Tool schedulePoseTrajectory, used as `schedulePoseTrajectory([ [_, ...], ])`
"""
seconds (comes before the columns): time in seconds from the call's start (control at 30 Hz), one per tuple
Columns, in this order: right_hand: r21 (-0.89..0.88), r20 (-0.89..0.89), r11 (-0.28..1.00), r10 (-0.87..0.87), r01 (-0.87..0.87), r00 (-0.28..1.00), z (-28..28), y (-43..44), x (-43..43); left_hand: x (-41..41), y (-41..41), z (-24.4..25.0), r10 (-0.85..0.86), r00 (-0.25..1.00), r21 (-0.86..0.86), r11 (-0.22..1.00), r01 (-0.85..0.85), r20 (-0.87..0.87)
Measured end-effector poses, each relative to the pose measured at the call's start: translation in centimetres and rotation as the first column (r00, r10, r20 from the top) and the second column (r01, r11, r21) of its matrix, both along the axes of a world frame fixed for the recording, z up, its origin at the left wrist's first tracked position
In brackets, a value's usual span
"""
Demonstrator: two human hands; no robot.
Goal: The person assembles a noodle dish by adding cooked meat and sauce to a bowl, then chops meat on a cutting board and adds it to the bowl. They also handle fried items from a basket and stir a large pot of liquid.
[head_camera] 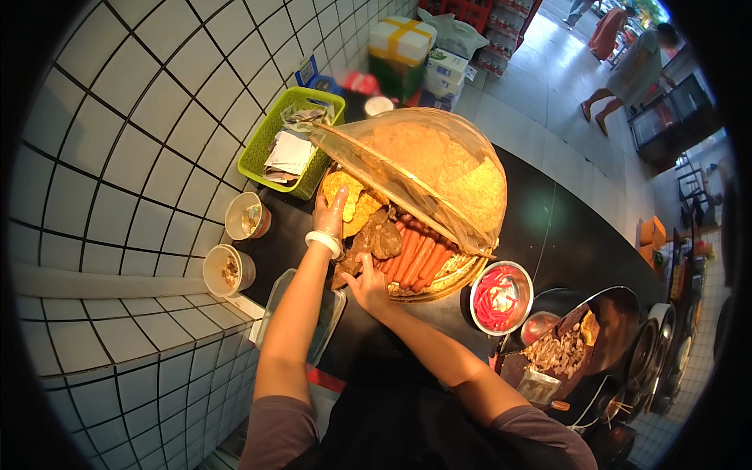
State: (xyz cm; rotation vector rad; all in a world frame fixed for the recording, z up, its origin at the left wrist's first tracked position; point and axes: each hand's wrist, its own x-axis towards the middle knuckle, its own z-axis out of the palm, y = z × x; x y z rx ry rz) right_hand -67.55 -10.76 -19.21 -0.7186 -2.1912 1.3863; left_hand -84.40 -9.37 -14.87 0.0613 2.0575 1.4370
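Observation:
My left hand [330, 214], in a clear plastic glove with a white band at the wrist, rests on a yellow crispy sheet [346, 191] in a round tray [437, 294]. Whether its fingers grip the sheet cannot be told. My right hand [369, 285] is at the tray's near edge, thumb and forefinger at a brown piece of cooked meat [373, 238]. Sausages [418, 255] lie in a row to the right of the meat. A domed see-through mesh cover [435, 158] leans tilted over the far side of the tray, with more yellow-brown sheets visible behind its film.
A green basket [267, 123] holding papers and two tubs [239, 276] stand by the tiled wall. A steel bowl of red strips [502, 299] is at the right, beside a board with chopped meat [558, 352] and a cleaver [537, 385]. A person [637, 70] stands beyond the counter.

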Motion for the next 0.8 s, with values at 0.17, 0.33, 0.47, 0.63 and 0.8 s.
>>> schedulePoseTrajectory([
  [0.17, -0.12, 0.016, 0.99, -0.069, 0.071, 0.997, -0.7, -0.7, -0.2, 0.3, -2.1, -2.8, -0.084, 0.992, -0.048, 0.996, 0.08, -0.094],
  [0.33, -0.368, -0.022, 0.914, -0.193, 0.171, 0.981, -0.6, 0.7, 1.1, 1.6, -5.4, 1.6, -0.106, 0.993, 0.173, 0.978, 0.114, -0.058],
  [0.47, -0.482, -0.027, 0.844, -0.285, 0.238, 0.958, -0.4, 0.2, 1.7, 4.3, -8.3, -0.1, -0.063, 0.996, 0.089, 0.994, 0.057, 0.061],
  [0.63, -0.449, -0.004, 0.885, -0.143, 0.126, 0.99, 1.3, 1.1, 3.0, 7.6, -4.7, 0.0, -0.216, 0.936, 0.138, 0.973, 0.184, 0.279],
  [0.8, -0.453, 0.117, 0.888, -0.028, 0.079, 0.993, 3.1, 3.1, 6.1, 7.6, -2.6, -4.2, -0.351, 0.93, -0.035, 0.933, 0.357, 0.11],
])
